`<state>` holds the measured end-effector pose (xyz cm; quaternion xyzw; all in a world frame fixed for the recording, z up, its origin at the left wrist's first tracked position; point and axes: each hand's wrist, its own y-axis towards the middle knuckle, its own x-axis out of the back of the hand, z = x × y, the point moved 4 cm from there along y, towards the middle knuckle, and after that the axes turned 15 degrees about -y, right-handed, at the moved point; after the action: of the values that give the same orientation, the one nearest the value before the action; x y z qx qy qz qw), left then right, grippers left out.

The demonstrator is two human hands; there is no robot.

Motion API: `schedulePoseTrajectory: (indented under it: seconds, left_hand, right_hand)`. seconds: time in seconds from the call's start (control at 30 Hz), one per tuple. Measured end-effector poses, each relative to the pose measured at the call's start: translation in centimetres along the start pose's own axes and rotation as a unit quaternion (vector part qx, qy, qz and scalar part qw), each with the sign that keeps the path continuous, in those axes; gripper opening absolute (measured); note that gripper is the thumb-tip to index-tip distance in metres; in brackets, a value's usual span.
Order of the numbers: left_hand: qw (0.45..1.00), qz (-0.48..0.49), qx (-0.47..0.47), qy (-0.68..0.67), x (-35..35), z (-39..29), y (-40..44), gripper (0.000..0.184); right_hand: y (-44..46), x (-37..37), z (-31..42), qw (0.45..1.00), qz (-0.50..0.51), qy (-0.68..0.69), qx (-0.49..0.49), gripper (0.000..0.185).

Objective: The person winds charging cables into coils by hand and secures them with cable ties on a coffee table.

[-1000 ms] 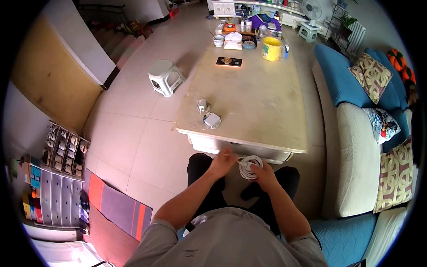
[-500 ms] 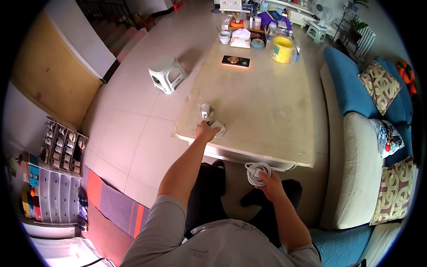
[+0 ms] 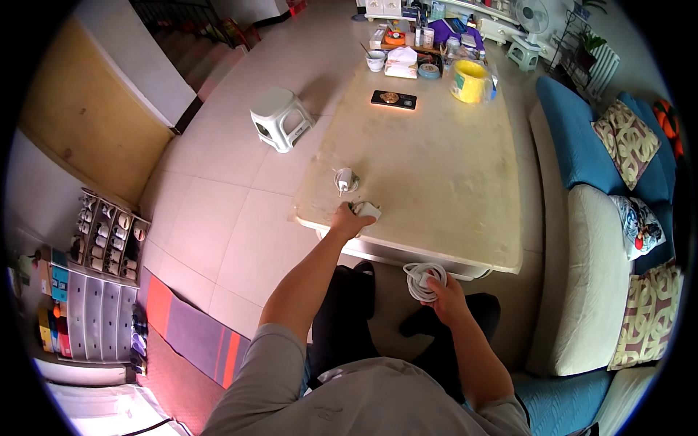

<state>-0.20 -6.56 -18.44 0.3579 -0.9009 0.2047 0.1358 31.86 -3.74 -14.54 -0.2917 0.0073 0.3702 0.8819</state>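
Near the table's front-left corner, my left hand [image 3: 348,220] is closed around a white charger [image 3: 369,211], with thumb and fingers at its near side. Any cable under that charger is mostly covered by the hand. Just beyond it, a second white charger [image 3: 346,178] with a thin coiled cable lies on the table [image 3: 443,167]. My right hand [image 3: 449,301] grips a bundle of coiled white cable [image 3: 422,282] in front of the table's near edge, above my lap.
A black phone [image 3: 393,99] lies farther up the table, before a tissue box [image 3: 401,62], a cup [image 3: 375,60] and a yellow roll [image 3: 470,81]. A white stool [image 3: 281,120] stands on the floor to the left. A sofa [image 3: 592,280] runs along the right.
My left hand has shifted slightly right and nearer, and the charger at its fingers now sits tilted. The right hand still holds the coiled cable. The view has turned slightly.
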Motion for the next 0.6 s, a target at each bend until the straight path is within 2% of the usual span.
schedulePoseTrajectory:
  seconds: [0.03, 0.07, 0.17, 0.2, 0.23, 0.3, 0.33, 0.47, 0.57, 0.6]
  left_hand:
    - [1.0, 0.013, 0.022, -0.017, 0.0, 0.4, 0.0, 0.069]
    - [0.989, 0.023, 0.049, -0.137, -0.3, 1.4, 0.2, 0.049]
    - [0.95, 0.031, 0.1, -0.296, 0.9, 1.9, 1.7, 0.037]
    - [0.941, 0.02, 0.094, -0.326, 1.6, 0.8, 2.1, 0.03]
    - [0.937, 0.01, 0.056, -0.345, 2.4, -0.4, 2.7, 0.031]
    - [0.953, -0.077, 0.004, -0.292, 3.6, -3.4, 3.5, 0.036]
    - [0.968, -0.101, -0.019, -0.231, 4.1, -4.9, 3.8, 0.05]
    - [0.994, -0.1, -0.037, -0.006, 1.8, -5.0, 7.5, 0.068]
    - [0.998, -0.022, 0.032, 0.058, -0.5, -0.3, 12.1, 0.076]
    - [0.995, -0.038, 0.049, 0.083, -0.5, -1.8, 11.5, 0.073]
  right_hand:
    - [-0.2, 0.0, 0.1, 1.0, -0.007, -0.003, -0.002, 0.027]
    - [-0.1, 0.2, 0.0, 1.0, -0.005, 0.0, -0.003, 0.027]
    - [0.4, 0.9, -0.7, 1.0, -0.001, 0.004, -0.009, 0.029]
    - [0.5, 1.1, -0.9, 1.0, -0.002, 0.005, -0.013, 0.03]
    - [0.7, 1.3, -1.2, 1.0, -0.003, 0.005, -0.017, 0.031]
    - [1.9, 1.9, -2.7, 1.0, -0.014, 0.004, -0.027, 0.03]
    - [2.2, 2.2, -3.0, 0.999, -0.022, 0.004, -0.027, 0.029]
    - [3.3, 2.3, -3.5, 0.998, -0.04, 0.0, -0.057, 0.031]
    - [3.2, 2.1, -2.0, 0.998, -0.035, 0.003, -0.045, 0.032]
    - [2.9, 2.2, -1.5, 0.999, -0.031, 0.004, -0.04, 0.032]
